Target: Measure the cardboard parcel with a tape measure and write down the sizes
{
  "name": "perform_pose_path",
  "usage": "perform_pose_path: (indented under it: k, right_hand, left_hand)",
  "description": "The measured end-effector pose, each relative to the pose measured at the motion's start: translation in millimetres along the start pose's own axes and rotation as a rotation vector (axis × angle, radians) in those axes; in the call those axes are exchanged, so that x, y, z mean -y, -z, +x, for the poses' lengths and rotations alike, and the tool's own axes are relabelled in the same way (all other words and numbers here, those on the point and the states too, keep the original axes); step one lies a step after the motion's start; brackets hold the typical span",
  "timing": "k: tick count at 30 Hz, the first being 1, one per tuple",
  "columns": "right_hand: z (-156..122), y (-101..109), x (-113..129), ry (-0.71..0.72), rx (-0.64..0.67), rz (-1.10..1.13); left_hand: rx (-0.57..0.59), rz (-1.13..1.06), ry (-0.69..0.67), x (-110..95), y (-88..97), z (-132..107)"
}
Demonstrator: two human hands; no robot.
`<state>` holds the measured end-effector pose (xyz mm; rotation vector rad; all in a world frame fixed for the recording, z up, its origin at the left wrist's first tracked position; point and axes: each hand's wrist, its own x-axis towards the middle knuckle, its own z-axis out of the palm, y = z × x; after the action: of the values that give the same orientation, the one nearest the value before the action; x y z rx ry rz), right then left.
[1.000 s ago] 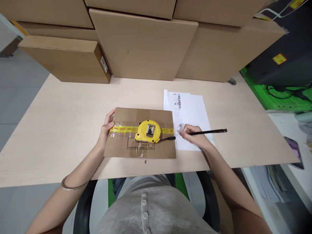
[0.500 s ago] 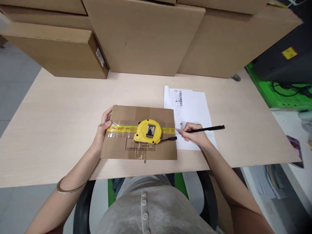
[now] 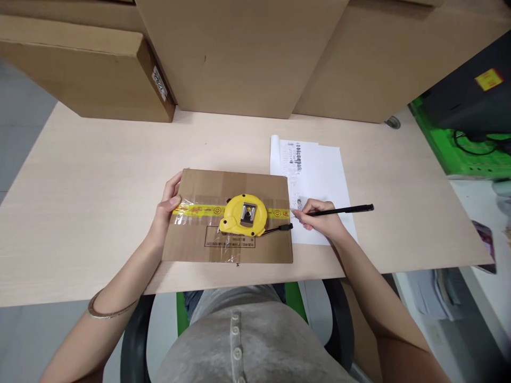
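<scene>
My left hand (image 3: 166,205) grips the left edge of a brown cardboard box (image 3: 203,186), its thumb lying on the top face. Yellow printed tape (image 3: 199,210) runs across the box. On top rests a yellow tape measure (image 3: 235,218), its black wrist strap reaching to the box's right edge. A black pen (image 3: 343,210) is pinched in my right hand (image 3: 321,217), which rests on a white sheet of paper (image 3: 327,170) with print along its left side. The pen's tip is hidden by my fingers. The box overlaps the paper's left part.
Large cardboard boxes (image 3: 243,58) stand along the back of the table (image 3: 99,175), with a flatter box (image 3: 91,80) at the left. To the right are a green crate (image 3: 467,159) with a black cable, and a phone (image 3: 484,239). A chair armrest (image 3: 136,335) is below the table edge.
The camera view has shifted slightly, so the back boxes sit higher in the picture. My hands keep their holds on the box and the pen.
</scene>
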<state>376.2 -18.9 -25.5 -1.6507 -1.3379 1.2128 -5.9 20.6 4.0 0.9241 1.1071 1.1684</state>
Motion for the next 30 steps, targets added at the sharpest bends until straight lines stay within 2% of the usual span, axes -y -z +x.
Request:
perform_pose_path:
  k: [22, 30]
  right_hand:
    - [-2.0, -0.6, 1.7, 0.042, -0.017, -0.013]
    - [-9.6, 7.2, 0.2, 0.091, -0.087, -0.018]
  left_hand:
    - [-0.016, 0.004, -0.014, -1.0, -2.9, -2.9]
    - [-0.045, -0.041, 0.012, -2.2, -3.7, -0.3]
